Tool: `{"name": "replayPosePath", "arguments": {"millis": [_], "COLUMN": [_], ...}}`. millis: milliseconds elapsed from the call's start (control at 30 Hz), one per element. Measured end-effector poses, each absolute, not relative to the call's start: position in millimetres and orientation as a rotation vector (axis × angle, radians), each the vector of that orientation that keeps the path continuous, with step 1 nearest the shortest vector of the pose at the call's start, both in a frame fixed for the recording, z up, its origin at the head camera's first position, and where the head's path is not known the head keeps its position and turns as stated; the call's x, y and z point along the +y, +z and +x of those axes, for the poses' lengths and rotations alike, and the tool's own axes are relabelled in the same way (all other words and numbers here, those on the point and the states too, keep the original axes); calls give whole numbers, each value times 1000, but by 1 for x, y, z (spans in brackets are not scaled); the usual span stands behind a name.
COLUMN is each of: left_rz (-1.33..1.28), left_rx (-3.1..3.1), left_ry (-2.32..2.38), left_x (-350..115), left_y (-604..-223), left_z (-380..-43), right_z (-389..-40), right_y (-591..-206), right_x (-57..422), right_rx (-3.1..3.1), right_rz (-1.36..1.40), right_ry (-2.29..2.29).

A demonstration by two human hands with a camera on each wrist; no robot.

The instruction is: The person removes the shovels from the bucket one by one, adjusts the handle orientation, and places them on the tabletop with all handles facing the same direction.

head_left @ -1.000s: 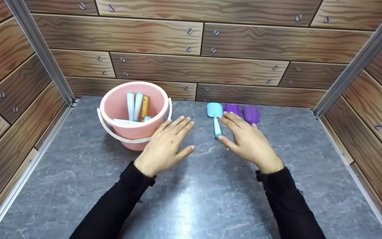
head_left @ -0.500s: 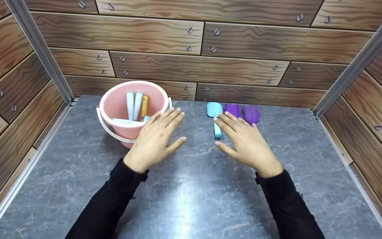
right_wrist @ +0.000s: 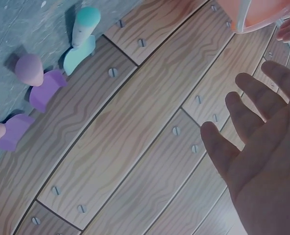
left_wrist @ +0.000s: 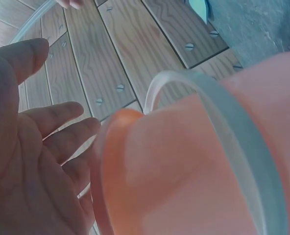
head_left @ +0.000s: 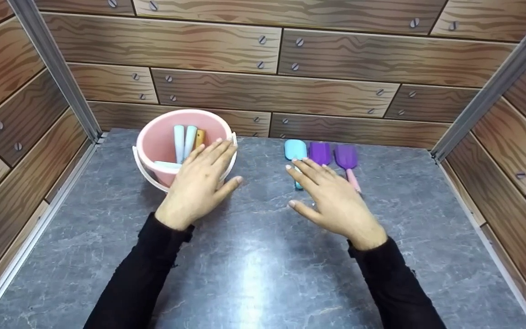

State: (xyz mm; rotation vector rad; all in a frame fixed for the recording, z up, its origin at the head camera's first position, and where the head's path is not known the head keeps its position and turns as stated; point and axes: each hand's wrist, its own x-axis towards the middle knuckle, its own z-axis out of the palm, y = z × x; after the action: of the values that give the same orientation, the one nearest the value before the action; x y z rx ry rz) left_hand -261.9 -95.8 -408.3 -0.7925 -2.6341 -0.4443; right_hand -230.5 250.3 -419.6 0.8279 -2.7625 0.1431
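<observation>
A pink bucket [head_left: 157, 137] with a pale bail handle [left_wrist: 243, 152] stands at the back left. Light blue handles [head_left: 179, 142] and a yellow-brown one [head_left: 199, 136] stick up inside it. My left hand [head_left: 197, 187], fingers extended, overlaps the bucket's near right side and holds nothing; the left wrist view shows its fingertips beside the rim [left_wrist: 100, 171]. My right hand [head_left: 336, 201] hovers with spread fingers, empty, in front of three toy shovels. They are a turquoise shovel [head_left: 295, 149], a purple shovel [head_left: 319, 152] and another purple shovel [head_left: 346, 156] with a pink handle. The hand partly covers the first two.
A grey marbled tabletop [head_left: 254, 256] lies under everything. Wood-patterned panels [head_left: 213, 50] rise at the back and both sides, with metal posts [head_left: 57, 73] in the corners. The shovels lie close to the back panel.
My left hand has moved left and farther back, now overlapping the bucket. My right hand has shifted slightly left and nearer, uncovering the pink handle. Bucket and shovels have stayed put.
</observation>
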Motion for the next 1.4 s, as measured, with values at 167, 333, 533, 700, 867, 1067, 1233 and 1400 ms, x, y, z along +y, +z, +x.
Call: {"name": "replayPosePath", "arguments": {"millis": [167, 333, 533, 700, 867, 1067, 1233, 1400], "left_rz": [-786, -767, -719, -759, -796, -811, -837, -873], "left_rx": [-2640, -2642, -2707, -2703, -2715, -2797, -2847, -2907], "left_ry": [-460, -497, -531, -464, -378, -326, -254, -149], "left_x": [-101, -110, -124, -137, -147, -152, -154, -156], "left_y": [-406, -400, -391, -383, -368, -349, -337, -328], "left_z": [-265, -265, -266, -269, -272, -278, -288, -303], "right_z": [-226, -223, -219, -218, -216, -214, -210, -206], "right_y": [-419, -419, -419, -421, -422, -423, -422, -419], "right_x": [246, 240, 235, 230, 225, 221, 218, 216], "right_rx": [-2735, -2707, -2691, -2675, -2665, -2648, -2648, -2649], "right_rz": [876, 904, 929, 966, 977, 990, 1006, 1020], "right_ry": [140, 142, 102, 93, 94, 55, 44, 56]}}
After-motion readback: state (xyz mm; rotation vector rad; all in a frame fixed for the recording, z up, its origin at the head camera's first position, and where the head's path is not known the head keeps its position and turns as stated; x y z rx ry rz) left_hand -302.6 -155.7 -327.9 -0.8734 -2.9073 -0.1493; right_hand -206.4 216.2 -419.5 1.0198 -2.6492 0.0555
